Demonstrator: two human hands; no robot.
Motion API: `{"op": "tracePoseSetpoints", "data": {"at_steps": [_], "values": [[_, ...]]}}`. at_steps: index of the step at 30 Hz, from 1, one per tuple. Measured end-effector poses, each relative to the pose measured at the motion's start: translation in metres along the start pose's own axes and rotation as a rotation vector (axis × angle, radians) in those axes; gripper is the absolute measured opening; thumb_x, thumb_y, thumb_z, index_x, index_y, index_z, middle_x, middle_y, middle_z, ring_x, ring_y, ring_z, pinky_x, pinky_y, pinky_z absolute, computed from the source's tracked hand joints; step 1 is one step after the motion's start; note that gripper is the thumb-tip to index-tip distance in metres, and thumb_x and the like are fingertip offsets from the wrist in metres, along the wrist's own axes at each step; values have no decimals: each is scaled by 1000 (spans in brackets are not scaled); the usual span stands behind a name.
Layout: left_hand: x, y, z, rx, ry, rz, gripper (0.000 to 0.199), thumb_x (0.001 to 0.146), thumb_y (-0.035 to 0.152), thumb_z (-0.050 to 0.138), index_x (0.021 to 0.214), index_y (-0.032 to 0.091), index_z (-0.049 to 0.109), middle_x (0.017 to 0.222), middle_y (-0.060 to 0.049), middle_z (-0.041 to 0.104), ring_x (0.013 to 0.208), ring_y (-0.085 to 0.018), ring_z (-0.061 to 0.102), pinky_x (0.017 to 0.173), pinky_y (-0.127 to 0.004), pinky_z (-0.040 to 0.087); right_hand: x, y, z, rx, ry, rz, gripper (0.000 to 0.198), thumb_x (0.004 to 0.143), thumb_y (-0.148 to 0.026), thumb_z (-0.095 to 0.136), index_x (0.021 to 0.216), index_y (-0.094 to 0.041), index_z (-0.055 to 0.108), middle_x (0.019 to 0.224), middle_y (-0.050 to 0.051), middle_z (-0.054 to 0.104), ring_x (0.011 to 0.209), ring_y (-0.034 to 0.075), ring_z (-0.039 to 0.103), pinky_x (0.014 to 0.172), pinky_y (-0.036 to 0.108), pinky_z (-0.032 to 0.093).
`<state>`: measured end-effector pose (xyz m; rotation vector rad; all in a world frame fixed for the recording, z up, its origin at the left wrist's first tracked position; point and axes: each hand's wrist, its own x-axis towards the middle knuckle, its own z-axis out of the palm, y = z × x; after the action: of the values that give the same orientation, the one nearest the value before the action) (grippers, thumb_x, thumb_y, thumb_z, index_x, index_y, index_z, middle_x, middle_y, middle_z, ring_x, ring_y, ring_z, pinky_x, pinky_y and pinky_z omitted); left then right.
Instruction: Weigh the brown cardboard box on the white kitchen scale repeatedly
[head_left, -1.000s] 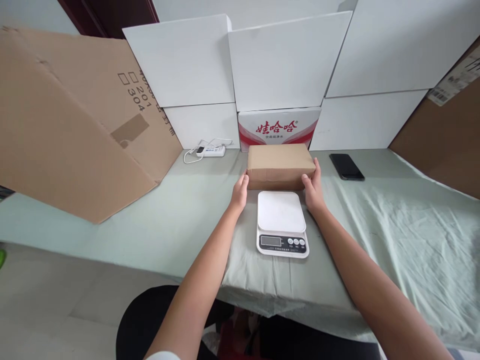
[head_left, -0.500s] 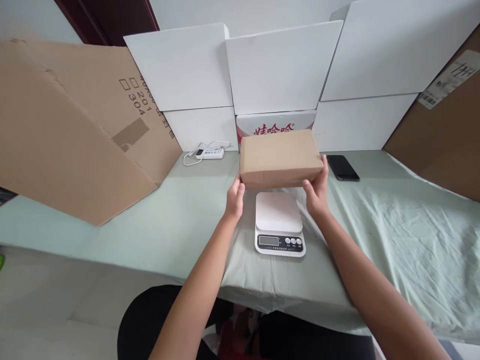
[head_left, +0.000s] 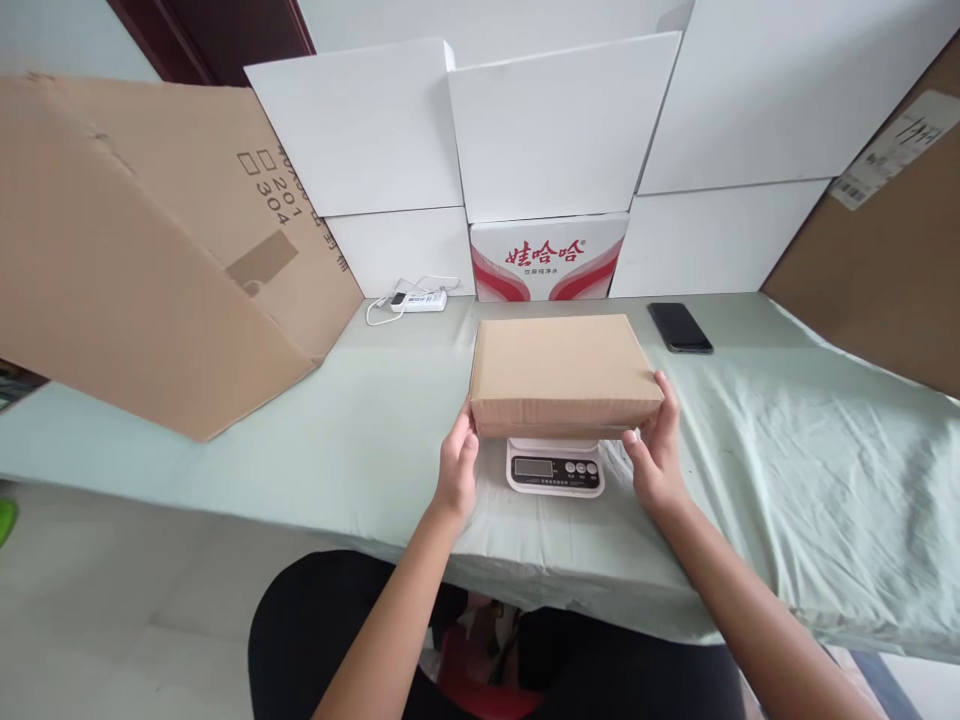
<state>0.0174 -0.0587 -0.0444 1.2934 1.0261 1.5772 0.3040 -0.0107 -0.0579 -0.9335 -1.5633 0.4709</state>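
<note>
Between my two hands is a brown cardboard box [head_left: 566, 365], level and flat side up. My left hand [head_left: 457, 465] grips its near left corner, and my right hand [head_left: 656, 445] grips its near right corner, thumb on the front. Under the box sits a white kitchen scale [head_left: 553, 475]; the box covers most of its platform, while the dark panel with a blank-looking display and several buttons shows in front. Whether the box rests on the platform or hovers just over it, I cannot tell.
A black phone [head_left: 680, 328] lies right of the box. A white power strip [head_left: 418, 300] with its cable lies at the back left. White panels [head_left: 570, 130] and a red-and-white printed carton [head_left: 547, 258] stand behind. Large cardboard sheets [head_left: 172, 250] flank the green cloth [head_left: 375, 440].
Both hands have brought the cardboard box down and toward me, so it now covers the scale's platform. The printed carton behind it has come into fuller view.
</note>
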Motion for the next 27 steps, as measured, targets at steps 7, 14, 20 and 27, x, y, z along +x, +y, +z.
{"op": "tracePoseSetpoints", "data": {"at_steps": [7,14,20,27], "values": [[2,-1,-1,22,2,19,81,107,74,55,170,23,56,180,-16,54,173,-40,45,143,-54,41,0,-4,-1,0,27,-52,80,104,-60,66,173,-36,34,166,16,51,147,39,60,109,55,61],[2,0,0,50,4,0,83,106,77,53,170,26,56,180,-12,55,174,-38,44,144,-53,40,1,-1,-3,13,61,-14,78,102,-64,66,171,-40,39,167,14,53,146,41,63,111,59,61],[-1,-2,-1,64,16,-3,83,106,76,54,172,26,53,184,-12,50,177,-37,38,146,-53,35,4,-1,-5,38,94,11,80,103,-68,62,174,-41,36,166,15,57,144,42,67,110,63,61],[2,1,2,57,1,6,84,104,79,54,168,24,57,178,-15,57,172,-40,46,142,-55,42,7,-23,-4,-20,48,9,77,104,-68,62,172,-37,42,165,14,58,140,40,68,107,58,64]]}}
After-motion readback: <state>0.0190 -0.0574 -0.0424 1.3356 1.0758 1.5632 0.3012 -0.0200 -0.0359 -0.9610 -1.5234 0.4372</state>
